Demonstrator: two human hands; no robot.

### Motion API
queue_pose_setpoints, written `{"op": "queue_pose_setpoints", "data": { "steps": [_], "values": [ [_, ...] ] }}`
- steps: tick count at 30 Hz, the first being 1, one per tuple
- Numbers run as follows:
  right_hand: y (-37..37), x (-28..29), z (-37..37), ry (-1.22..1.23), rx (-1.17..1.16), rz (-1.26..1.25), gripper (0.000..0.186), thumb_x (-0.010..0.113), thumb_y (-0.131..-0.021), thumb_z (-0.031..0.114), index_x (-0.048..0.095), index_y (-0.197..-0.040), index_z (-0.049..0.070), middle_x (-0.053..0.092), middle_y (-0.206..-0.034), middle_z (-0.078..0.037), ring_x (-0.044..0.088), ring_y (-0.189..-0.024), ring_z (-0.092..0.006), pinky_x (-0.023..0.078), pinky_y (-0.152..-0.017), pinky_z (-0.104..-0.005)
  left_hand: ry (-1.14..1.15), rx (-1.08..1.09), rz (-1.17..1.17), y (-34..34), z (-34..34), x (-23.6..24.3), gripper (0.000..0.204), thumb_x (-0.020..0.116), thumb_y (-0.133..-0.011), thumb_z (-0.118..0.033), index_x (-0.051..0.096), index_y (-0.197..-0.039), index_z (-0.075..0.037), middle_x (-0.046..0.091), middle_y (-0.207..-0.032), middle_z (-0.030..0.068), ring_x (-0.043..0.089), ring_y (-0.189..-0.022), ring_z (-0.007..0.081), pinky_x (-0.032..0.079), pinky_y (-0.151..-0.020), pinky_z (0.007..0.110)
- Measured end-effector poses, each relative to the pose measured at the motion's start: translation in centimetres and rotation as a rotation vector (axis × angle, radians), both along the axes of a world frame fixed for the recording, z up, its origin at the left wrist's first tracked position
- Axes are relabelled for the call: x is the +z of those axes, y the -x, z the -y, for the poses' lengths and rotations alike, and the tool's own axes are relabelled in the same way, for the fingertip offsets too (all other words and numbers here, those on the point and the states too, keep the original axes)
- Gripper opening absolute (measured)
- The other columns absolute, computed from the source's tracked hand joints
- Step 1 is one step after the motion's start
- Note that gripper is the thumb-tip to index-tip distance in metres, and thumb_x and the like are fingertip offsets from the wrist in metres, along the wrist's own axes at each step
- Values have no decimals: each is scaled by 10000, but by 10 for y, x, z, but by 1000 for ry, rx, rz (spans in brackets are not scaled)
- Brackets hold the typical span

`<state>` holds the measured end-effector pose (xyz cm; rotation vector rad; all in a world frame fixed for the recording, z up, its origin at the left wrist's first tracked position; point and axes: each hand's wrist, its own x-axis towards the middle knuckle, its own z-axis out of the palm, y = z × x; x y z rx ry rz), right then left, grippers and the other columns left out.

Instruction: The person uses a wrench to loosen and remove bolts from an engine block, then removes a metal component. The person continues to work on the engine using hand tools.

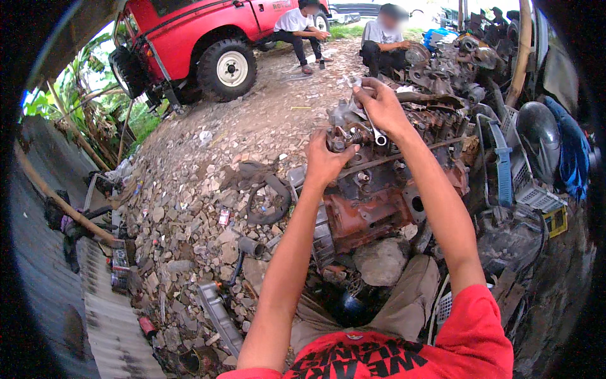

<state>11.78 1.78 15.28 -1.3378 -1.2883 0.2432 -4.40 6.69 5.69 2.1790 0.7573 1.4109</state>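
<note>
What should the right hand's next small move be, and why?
Probably lower the wrench in the right hand toward the engine: its ring end looks empty, not seated on a nut, while the left hand is at the metal parts near the spring.

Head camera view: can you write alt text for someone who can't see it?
A person's right hand holds a wrench over a grimy engine while the left hand touches metal parts on its top. Beyond, on stony ground, are a red vehicle and two people sitting low.
</note>
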Motion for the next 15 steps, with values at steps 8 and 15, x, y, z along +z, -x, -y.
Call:
{"op": "queue_pose_setpoints", "data": {
  "steps": [8, 15],
  "values": [
    [-37, -8, -14, -63, -177, -153, 403, 659, -958, 262, 518, -1113, -83, 690, -835, -160, 686, -670, -220, 540, -594, -347, 69, -18, -25, 0, 5, 3, 614, 880, -686, -380, 640, -1094, 11, 685, -1047, 184, 657, -989, 311, 504, -893, 419],
    [-7, -20, 31, -173, -25, -572, 302, 594, -984, 139, 437, -1119, -80, 643, -1003, -228, 733, -771, -347, 649, -641, -375, 62, 82, -16, 2, 0, -5, 635, 856, -717, -451, 647, -1085, 21, 679, -1032, 193, 655, -974, 322, 501, -887, 431]
  ]
}}
